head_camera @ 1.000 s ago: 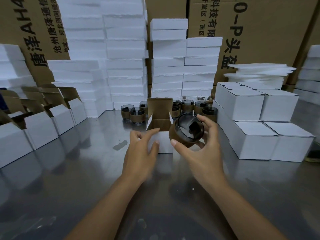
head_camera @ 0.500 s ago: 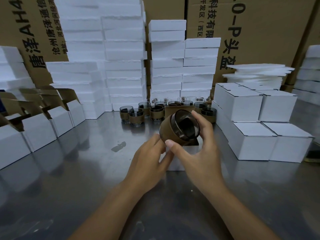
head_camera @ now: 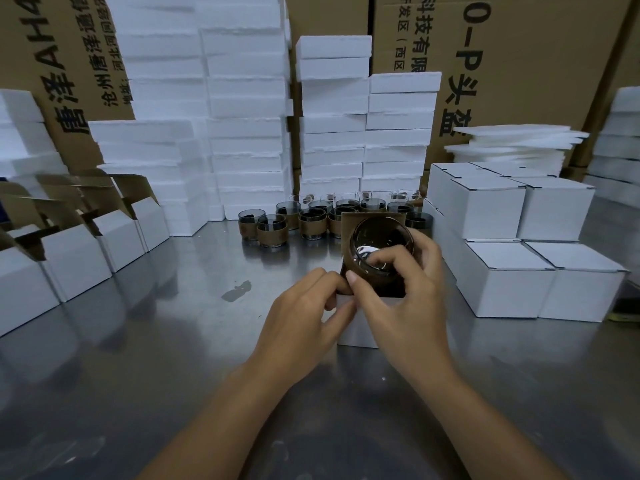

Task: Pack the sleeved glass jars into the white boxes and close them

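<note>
**Jar going into the open white box**

My right hand (head_camera: 405, 306) grips a sleeved glass jar (head_camera: 377, 251), thumb on its near side and fingers curled over the rim and the far side. The jar is tilted with its mouth towards me, and its lower part sits inside the open white box (head_camera: 358, 327) in the middle of the metal table (head_camera: 138, 358). The box's brown-lined lid flap (head_camera: 349, 223) stands upright behind the jar. My left hand (head_camera: 304, 313) pinches the box's left top edge between thumb and fingertips.

Behind the box stands a cluster of sleeved jars (head_camera: 311, 220), each smoky glass in a brown sleeve with a dark piece inside that I cannot identify. On my right, closed white boxes (head_camera: 502, 285) are stacked in two tiers. On my left, a row of open boxes (head_camera: 69, 261) waits with flaps up; I cannot see inside them. White foam blocks (head_camera: 242, 116) rise in stacks at the back, with thin foam sheets (head_camera: 512, 143) piled to the right.

The brown cartons (head_camera: 519, 64) behind carry black print: "科技有限" and "-0-P头盔" on the right one, sideways Chinese characters and large letters on the left
</note>
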{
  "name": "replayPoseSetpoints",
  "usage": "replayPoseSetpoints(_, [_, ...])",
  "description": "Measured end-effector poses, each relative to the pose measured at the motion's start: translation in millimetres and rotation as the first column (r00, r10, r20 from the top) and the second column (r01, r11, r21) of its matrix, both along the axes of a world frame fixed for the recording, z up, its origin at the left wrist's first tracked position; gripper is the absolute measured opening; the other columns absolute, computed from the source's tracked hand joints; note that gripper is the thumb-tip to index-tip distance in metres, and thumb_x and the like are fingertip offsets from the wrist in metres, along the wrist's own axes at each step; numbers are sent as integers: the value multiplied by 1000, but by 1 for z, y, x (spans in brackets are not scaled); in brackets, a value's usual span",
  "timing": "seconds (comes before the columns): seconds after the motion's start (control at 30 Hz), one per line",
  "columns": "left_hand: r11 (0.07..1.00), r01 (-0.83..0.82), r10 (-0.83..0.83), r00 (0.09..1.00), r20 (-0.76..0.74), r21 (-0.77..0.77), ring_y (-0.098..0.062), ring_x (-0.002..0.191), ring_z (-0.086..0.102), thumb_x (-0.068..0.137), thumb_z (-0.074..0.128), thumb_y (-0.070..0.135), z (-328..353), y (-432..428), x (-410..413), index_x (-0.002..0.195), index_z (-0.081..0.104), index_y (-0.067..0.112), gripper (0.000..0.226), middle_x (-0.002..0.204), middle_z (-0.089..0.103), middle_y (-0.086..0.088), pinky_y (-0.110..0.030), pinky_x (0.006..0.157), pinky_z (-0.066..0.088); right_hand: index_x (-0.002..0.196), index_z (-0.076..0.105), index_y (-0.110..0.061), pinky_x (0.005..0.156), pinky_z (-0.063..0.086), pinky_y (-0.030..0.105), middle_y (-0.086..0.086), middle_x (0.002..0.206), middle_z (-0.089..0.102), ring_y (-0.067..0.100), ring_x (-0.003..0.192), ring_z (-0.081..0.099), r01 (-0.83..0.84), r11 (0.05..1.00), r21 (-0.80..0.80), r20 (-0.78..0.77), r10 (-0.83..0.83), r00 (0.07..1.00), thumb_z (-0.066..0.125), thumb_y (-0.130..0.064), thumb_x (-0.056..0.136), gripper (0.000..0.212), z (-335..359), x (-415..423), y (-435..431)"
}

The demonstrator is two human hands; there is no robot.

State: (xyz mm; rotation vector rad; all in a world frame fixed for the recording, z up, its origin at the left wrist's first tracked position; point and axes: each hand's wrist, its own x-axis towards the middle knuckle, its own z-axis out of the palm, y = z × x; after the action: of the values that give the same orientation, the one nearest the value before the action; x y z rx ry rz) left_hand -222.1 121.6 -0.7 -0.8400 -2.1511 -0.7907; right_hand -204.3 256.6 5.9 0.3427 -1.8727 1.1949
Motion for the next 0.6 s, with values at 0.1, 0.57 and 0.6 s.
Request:
replayPoseSetpoints(0.1, [1000, 6, -6, 1000, -3, 14, -8, 62, 45, 86, 51, 31, -1, 0, 0, 83, 57, 16, 16, 71, 49, 6, -29, 53, 44, 82, 51, -30, 89, 29, -2, -8, 129, 37, -21, 115, 31, 47, 995, 85, 14, -49, 999, 75, -17, 76, 28, -1, 0, 1])
replayPoseSetpoints(0.57, [1000, -5, 5, 1000, 15, 12, -11, 64, 46, 86, 65, 24, -3, -2, -4, 82, 58, 16, 11, 72, 51, 4, -33, 56, 44, 80, 48, -26, 96, 23, 28, -5, 152, 20, 17, 135, 26, 37, 928, 372, 229, -130, 965, 44, -32, 94, 15, -2, -1, 6])
replayPoseSetpoints(0.6, [1000, -3, 3, 1000, 21, 11, -12, 65, 47, 86, 65, 25, -3, -2, -4, 82, 59, 16, 11, 72, 52, 4, -33, 56, 44, 79, 50, -26, 98, 23, 28, -4, 152, 22, 16, 133, 26, 57, 911, 409, 210, -155, 965, 40, -33, 96, 21, -3, -1, 7])
